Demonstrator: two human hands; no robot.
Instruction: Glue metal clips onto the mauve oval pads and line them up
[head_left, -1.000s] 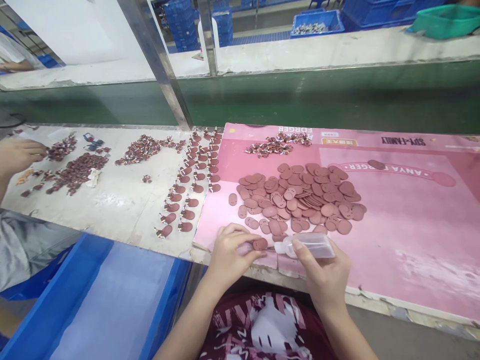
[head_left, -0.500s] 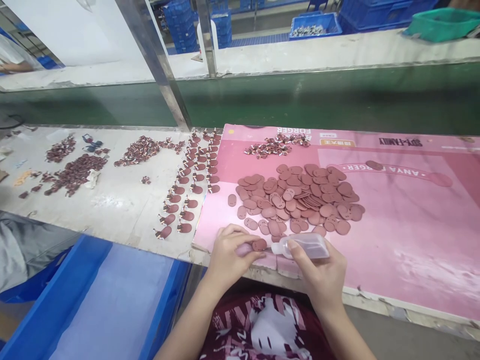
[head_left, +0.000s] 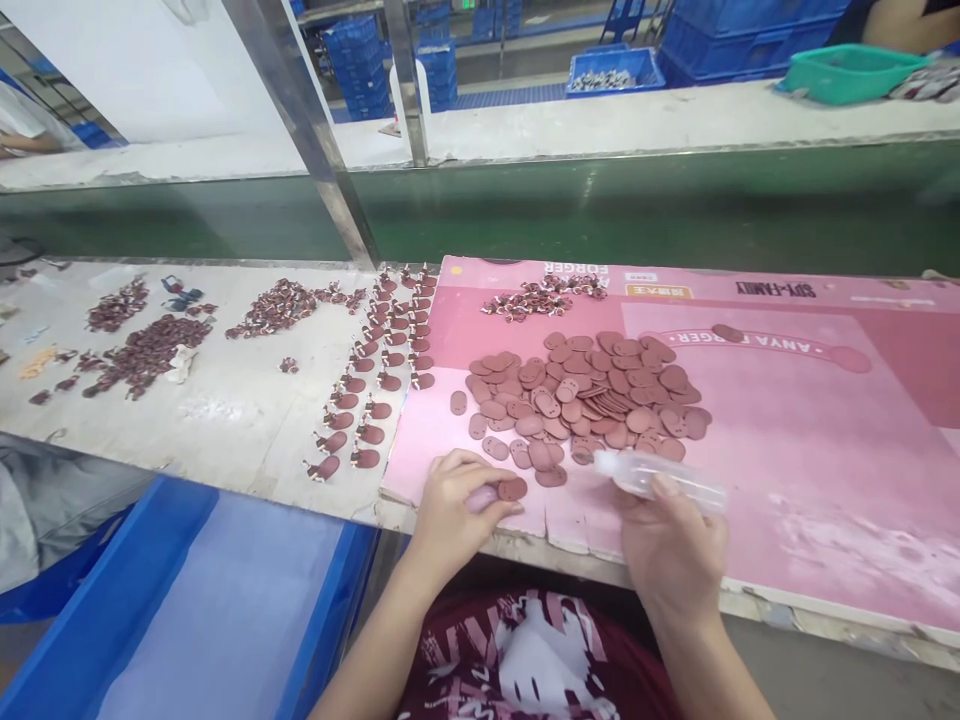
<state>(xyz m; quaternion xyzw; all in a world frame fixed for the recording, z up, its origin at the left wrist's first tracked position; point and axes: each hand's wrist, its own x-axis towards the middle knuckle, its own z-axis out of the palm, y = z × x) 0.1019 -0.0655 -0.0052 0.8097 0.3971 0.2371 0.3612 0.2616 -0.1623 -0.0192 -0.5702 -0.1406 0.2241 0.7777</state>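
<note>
Pinching a brown oval piece [head_left: 513, 489] (left hand [head_left: 454, 505]); right hand [head_left: 671, 550] grips bottle [head_left: 660, 477].

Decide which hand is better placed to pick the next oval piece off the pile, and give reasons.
Probably the right hand: it hovers beside the pile of oval pieces, though it holds the clear bottle. The left hand sits farther off and already pinches one oval piece.

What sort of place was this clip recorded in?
Most likely a small-parts assembly line in a factory. A green conveyor belt runs past the workbench, stacked blue crates stand behind, and a heap of identical brown oval pieces lies on a pink sheet.
</note>
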